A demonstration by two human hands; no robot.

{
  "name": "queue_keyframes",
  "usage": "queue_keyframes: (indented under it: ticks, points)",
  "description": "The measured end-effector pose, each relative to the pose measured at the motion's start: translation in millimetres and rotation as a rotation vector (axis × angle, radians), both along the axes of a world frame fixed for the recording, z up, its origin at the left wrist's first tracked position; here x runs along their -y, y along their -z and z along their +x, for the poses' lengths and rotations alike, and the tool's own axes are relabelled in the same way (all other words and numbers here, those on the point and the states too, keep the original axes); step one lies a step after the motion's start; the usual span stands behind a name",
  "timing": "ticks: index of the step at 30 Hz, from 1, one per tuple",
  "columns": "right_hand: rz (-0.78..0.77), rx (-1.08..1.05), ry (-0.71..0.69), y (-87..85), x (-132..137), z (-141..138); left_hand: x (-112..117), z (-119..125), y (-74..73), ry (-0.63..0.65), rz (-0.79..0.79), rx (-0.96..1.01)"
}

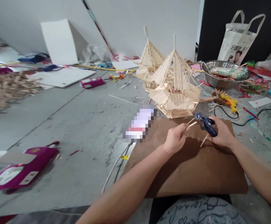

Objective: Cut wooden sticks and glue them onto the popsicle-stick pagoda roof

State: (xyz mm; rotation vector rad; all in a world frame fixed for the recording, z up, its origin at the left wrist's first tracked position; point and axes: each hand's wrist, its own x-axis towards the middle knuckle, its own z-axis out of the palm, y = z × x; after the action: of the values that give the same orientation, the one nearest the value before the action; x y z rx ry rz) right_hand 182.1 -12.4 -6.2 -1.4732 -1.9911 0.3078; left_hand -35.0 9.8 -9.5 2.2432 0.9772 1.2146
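My left hand [175, 137] is closed in a pinch on a thin wooden stick [191, 124], its tip pointing at the nozzle of a dark blue glue gun [206, 124]. My right hand [221, 133] is wrapped round that glue gun. Both hands hover over a brown cardboard sheet [191, 168] on the floor. Another loose stick [203, 141] lies on the cardboard under my right hand. Just beyond stand two pagoda-like models of wooden sticks, the nearer model [174, 85] and the farther model [149, 59].
A phone [140, 123] lies at the cardboard's far left corner. A yellow glue gun [229, 102] with a black cable lies to the right, near a steel bowl [224, 73] and a white tote bag [241, 35]. Magenta packets [21, 169] and white boards [60, 76] lie left.
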Motion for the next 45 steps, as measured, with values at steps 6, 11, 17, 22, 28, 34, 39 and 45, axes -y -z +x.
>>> queue_keyframes:
  ticks: [6,11,17,22,28,34,39,45]
  points:
    - [-0.027,0.057,-0.065,-3.8,2,-3,0,1,0.2,0.051,0.072,-0.058]
    - [-0.064,0.066,-0.093,-5.6,4,-6,-1,1,0.7,0.060,0.139,-0.081]
    - [-0.072,0.064,-0.103,-4.6,4,-4,-1,0,1.5,0.059,0.131,-0.117]
    - [-0.101,0.031,-0.106,-3.6,4,-3,-1,-1,1.8,0.063,0.108,-0.140]
    - [-0.122,0.045,-0.079,-4.4,5,-3,-1,-1,0.3,0.059,0.125,-0.144]
    - [-0.139,0.087,-0.082,-8.2,5,-2,-1,-1,-0.7,0.061,0.136,-0.140]
    - [-0.162,0.113,-0.089,-11.4,6,-2,-1,-1,0.4,0.065,0.122,-0.146]
    - [-0.134,0.166,-0.018,-6.5,5,-5,-1,0,3.7,0.052,0.063,-0.180]
